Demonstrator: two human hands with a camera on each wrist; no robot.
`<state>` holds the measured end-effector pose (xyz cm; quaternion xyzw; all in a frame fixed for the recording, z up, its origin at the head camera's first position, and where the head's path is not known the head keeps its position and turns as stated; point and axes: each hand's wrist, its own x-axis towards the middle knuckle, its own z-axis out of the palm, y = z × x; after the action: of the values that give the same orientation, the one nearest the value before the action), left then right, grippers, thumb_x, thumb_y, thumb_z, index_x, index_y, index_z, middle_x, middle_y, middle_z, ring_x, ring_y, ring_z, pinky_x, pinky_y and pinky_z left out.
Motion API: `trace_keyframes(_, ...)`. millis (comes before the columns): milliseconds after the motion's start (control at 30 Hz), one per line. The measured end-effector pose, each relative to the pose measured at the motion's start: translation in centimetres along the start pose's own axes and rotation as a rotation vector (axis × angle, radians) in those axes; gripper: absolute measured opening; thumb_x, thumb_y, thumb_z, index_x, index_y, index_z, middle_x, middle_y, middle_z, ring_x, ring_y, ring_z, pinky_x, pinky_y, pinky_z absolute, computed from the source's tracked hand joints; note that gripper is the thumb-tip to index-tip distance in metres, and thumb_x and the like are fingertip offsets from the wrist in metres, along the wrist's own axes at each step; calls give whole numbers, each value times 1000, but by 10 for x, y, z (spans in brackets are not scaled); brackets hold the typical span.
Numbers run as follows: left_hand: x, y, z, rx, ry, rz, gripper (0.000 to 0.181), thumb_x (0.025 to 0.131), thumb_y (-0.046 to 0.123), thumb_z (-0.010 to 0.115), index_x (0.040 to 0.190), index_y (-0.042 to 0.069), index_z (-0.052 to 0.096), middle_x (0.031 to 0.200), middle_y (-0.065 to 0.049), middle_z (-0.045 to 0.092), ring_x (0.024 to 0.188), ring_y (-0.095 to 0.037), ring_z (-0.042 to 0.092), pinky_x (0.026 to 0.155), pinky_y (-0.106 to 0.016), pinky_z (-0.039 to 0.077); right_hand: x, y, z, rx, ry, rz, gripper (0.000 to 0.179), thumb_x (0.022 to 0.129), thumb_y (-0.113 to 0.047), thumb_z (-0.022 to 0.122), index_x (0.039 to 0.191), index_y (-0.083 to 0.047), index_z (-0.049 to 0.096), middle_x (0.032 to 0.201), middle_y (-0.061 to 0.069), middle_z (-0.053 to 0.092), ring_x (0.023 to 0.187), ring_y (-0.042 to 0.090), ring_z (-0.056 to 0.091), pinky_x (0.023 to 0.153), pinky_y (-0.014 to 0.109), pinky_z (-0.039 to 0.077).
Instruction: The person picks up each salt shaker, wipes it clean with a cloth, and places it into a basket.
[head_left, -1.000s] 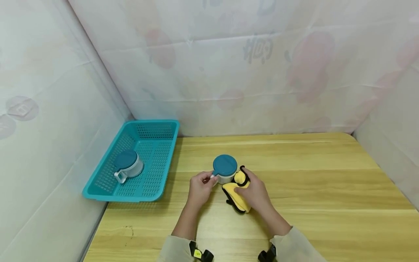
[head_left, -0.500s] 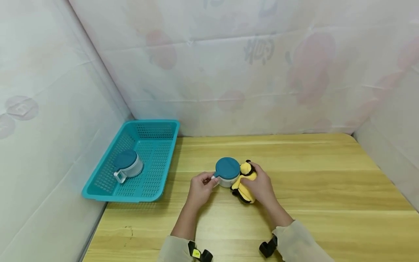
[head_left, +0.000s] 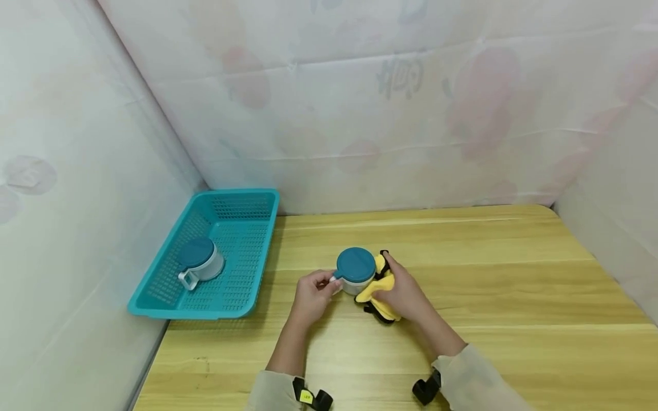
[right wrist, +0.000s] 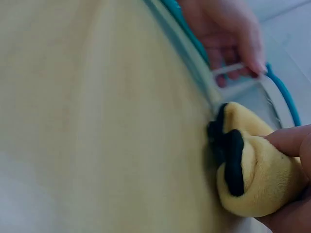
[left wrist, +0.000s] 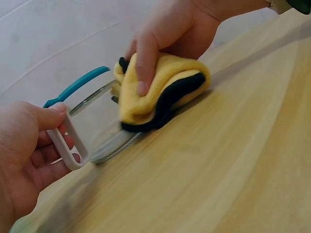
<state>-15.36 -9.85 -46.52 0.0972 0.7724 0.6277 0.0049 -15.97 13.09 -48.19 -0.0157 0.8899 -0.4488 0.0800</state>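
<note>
A clear jar point(head_left: 356, 286) with a blue lid point(head_left: 356, 264) and a white handle point(left wrist: 68, 145) stands on the wooden table. My left hand point(head_left: 312, 297) pinches that handle, thumb on top and fingers curled behind it. In my right hand point(head_left: 406, 291) is a bunched yellow cloth point(left wrist: 163, 90) with black edging, gripped between thumb and fingers. The cloth lies against the right side of the jar and hides part of its wall in the left wrist view. From the right wrist view, the folded cloth point(right wrist: 257, 165) sits low beside the table surface.
A turquoise plastic basket point(head_left: 241, 297) stands at the table's left, its side near the wall. Inside it lies a second blue-lidded jar point(head_left: 200, 260) with a white handle. Pale patterned sheeting point(head_left: 329, 114) encloses the back and sides of the wooden table point(head_left: 488, 274).
The jar and the cloth shifted slightly right, then the cloth moved back left along the jar's side. My left hand has kept its hold on the handle throughout.
</note>
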Motion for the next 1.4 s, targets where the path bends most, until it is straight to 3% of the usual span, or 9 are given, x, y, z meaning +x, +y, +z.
trace_keyframes(67,-1,1,-1,14,-16,7,9,90,2,69,94,-6,73,98,-18,71,82,-14,59,67,-17,52,3,1,-5,1,-7,-3,96,82,-10,76,158,-20,20,159,20,27,99,34,60,75,39,55)
trace_keyframes(167,-1,0,-3,36,-44,11,9,90,2,69,94,-6,73,95,-17,71,81,-14,58,67,-17,51,7,3,-11,49,-27,1,92,80,-4,73,156,-22,27,158,20,30,66,23,53,59,32,50)
trace_keyframes(267,-1,-1,-5,53,-71,14,12,91,2,68,100,-4,73,95,-16,71,82,-14,57,68,-17,50,11,6,-15,79,-21,1,87,79,-2,71,155,-23,32,155,19,34,58,18,49,56,31,50)
trace_keyframes(433,2,-4,-10,60,-101,11,16,92,2,66,106,-2,72,95,-15,69,82,-15,55,68,-17,49,16,9,-19,119,17,-50,81,81,-2,68,152,-24,37,155,15,35,77,22,55,64,31,51)
trace_keyframes(667,3,-8,-13,47,-85,-6,23,95,5,62,117,0,68,105,-14,67,94,-17,56,80,-19,51,18,8,-17,153,-11,-55,77,83,-4,67,151,-25,39,155,15,34,52,18,45,54,31,49)
trace_keyframes(833,3,-11,-15,21,-45,-33,32,93,7,67,125,1,65,110,-14,66,97,-17,57,84,-21,54,16,9,-14,160,-8,-45,75,83,-7,67,150,-26,39,151,15,36,47,14,40,50,30,47)
trace_keyframes(1067,3,-17,-15,-18,-26,-5,27,91,7,68,118,2,70,106,-15,68,97,-16,59,83,-21,55,16,3,-23,154,56,-85,75,85,-11,69,150,-32,38,148,12,42,46,13,40,48,30,47)
trace_keyframes(1267,4,-18,-14,-6,-22,16,24,92,7,68,115,2,72,98,-15,67,93,-14,58,78,-18,54,19,2,-20,157,-10,-98,70,88,-9,65,149,-33,39,151,10,40,48,15,47,53,32,50)
trace_keyframes(1400,5,-18,-14,-7,-33,33,24,92,7,68,115,0,71,98,-17,68,89,-12,58,75,-17,52,21,5,-13,92,-63,-89,68,89,-7,60,150,-28,39,146,12,45,51,15,50,53,31,50)
